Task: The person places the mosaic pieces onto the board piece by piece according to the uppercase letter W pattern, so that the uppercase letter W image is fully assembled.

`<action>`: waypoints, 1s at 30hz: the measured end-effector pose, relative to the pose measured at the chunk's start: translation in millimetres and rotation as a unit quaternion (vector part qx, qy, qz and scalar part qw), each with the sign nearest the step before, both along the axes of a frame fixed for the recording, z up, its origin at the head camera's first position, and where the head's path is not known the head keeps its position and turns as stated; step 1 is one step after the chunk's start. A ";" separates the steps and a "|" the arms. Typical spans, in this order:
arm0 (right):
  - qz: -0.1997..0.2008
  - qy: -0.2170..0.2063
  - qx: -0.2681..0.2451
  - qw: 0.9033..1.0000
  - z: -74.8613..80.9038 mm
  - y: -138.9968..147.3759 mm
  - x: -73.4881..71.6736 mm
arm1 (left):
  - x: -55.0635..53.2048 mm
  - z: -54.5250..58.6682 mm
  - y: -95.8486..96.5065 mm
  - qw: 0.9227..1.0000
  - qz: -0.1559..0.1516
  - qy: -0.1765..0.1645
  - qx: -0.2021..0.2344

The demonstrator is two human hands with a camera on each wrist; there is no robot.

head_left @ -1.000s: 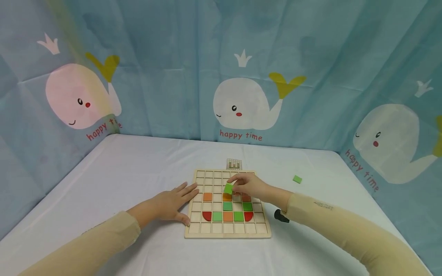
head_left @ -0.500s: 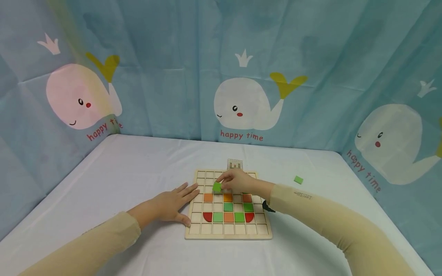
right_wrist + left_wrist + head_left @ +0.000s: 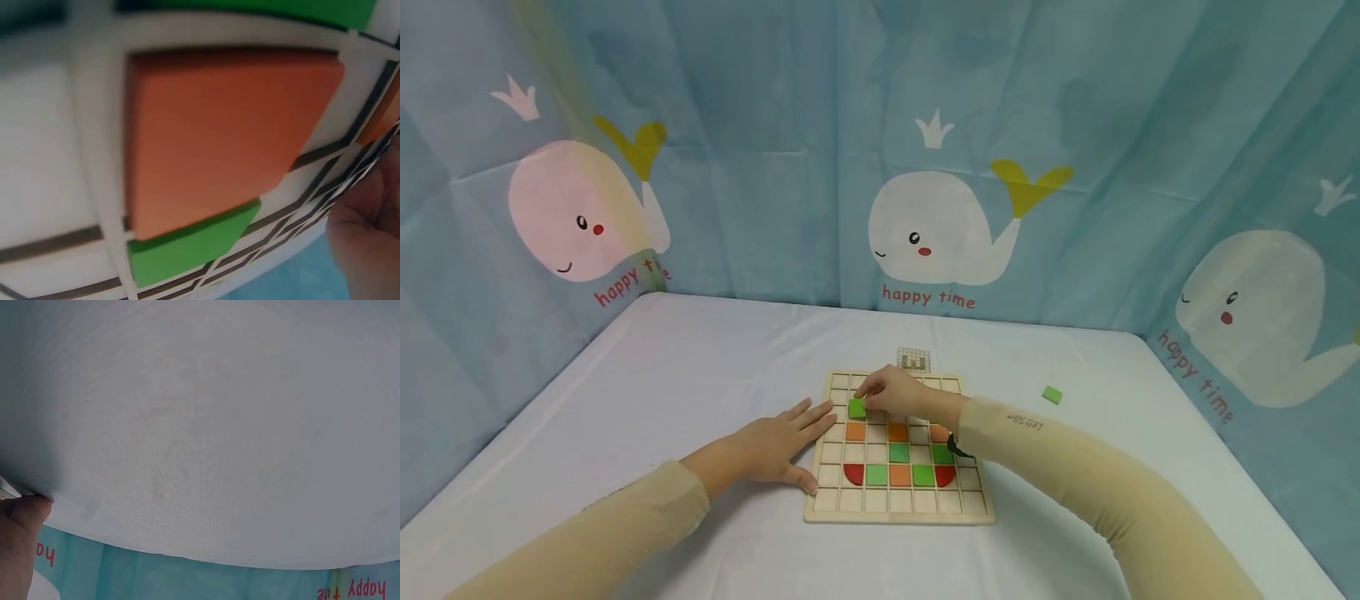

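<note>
A wooden grid board (image 3: 898,517) lies on the white table with coloured tiles in its cells. My right hand (image 3: 897,393) pinches a green square tile (image 3: 857,408) over the board's left part, above an orange tile (image 3: 855,432). My left hand (image 3: 782,446) rests flat at the board's left edge, fingers spread; its thumb (image 3: 28,515) shows in the left wrist view. Set near the front are two red quarter-round tiles, a light green tile (image 3: 876,475), an orange tile (image 3: 899,475) and a green tile (image 3: 923,475). Close in the right wrist view are an orange tile (image 3: 219,144) and a green tile (image 3: 194,250).
A loose green tile (image 3: 1052,395) lies on the table to the right of the board. Behind the board is a small card (image 3: 913,360) printed with a grid pattern. A blue curtain (image 3: 760,208) with whale prints surrounds the table.
My right hand has moved left across the board with the green tile, from above the middle orange tile to above the left one. My left hand has stayed in place.
</note>
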State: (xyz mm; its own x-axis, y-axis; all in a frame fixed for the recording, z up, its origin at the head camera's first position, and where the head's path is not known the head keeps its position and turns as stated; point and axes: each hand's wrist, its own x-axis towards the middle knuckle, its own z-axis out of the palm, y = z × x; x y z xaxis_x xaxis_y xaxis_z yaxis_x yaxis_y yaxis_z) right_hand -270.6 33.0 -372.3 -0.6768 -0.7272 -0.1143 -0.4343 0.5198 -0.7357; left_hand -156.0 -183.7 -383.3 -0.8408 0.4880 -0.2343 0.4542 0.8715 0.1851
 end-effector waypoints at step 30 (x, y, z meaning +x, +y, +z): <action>-0.020 -0.074 -0.025 0.997 13.2 24.7 -1.6 | 0.2 -0.6 2.0 1.000 0.007 -0.002 0.001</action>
State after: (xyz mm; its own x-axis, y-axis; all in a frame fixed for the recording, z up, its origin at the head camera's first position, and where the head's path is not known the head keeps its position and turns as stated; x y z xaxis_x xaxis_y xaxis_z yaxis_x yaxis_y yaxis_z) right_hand -272.2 57.7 -359.1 -0.6842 -0.7070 -0.1792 -0.2978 0.4951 -0.8162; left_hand -155.8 -181.7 -383.9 -0.8472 0.4762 -0.2356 0.4407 0.8775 0.1890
